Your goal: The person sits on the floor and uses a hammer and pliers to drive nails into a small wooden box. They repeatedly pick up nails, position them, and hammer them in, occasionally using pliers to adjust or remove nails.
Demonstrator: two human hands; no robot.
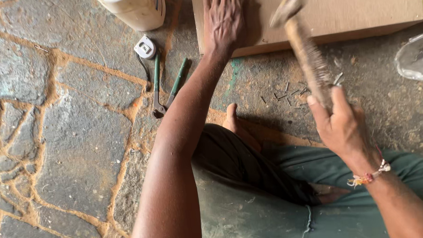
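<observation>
Head view, looking down at a stone floor (76, 152) with sawdust packed into its cracks. 1 wooden board (357, 10) lies at the top of the frame; its left edge and near edge are visible, its far edge and right end run out of view. Between the near edge of the board and the person's bare foot (237, 127) there is a strip of open floor, partly taken up by a loose scatter of small nails (290, 95), too many and too small to count. To the left of the board lie 1 pair of pliers (166, 90) with green handles spread apart, 1 white tape measure (145, 47) just above them, and the base of 1 pale plastic container (137, 9); the floor further left is open. 1 clear glass object (416, 56) is cut by the right edge. The left hand (223, 20) is extended forward on a straight arm, palm down and fingers flat on the left end of the board, pressing rather than gripping. The right hand (340, 124), with 1 thread bracelet (369, 176) at the wrist, is clenched around the wooden handle of 1 hammer (300, 41), whose head is blurred above the board's near edge.
</observation>
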